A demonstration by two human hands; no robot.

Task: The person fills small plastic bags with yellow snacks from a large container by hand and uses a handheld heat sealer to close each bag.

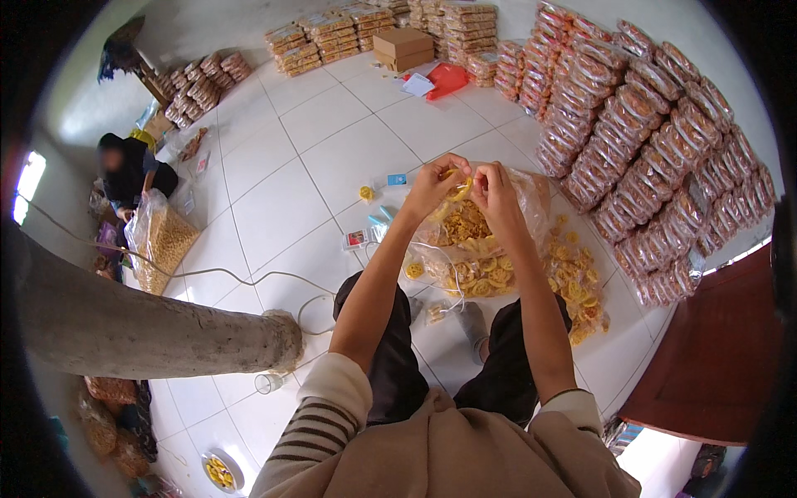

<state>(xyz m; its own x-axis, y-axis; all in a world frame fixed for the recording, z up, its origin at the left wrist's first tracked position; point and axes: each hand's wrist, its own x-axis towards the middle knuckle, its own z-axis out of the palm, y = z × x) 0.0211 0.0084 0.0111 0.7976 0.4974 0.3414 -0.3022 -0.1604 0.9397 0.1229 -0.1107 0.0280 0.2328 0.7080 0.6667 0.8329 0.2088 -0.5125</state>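
Note:
In front of me my left hand [433, 187] grips a small yellow curled snack piece [461, 188], perhaps in clear plastic. Close beside it my right hand [497, 194] has its thumb and fingertips drawn together; whether they pinch the plastic edge is too small to tell. Beneath both hands lies a large clear plastic bag [526, 196], with orange-brown snack bits [466, 223] in it. Yellow spiral crackers [484, 283] fill the near part of the pile. More small packs of yellow crackers [576, 286] spread over the floor past my right forearm.
Packed snack bags [647, 149] are stacked high along the right wall. A concrete pillar [168, 324] and a cable [249, 281] lie to the left. Further off, a person [134, 171] handles a large snack sack [163, 243]. A glass [269, 383] stands near the pillar's foot.

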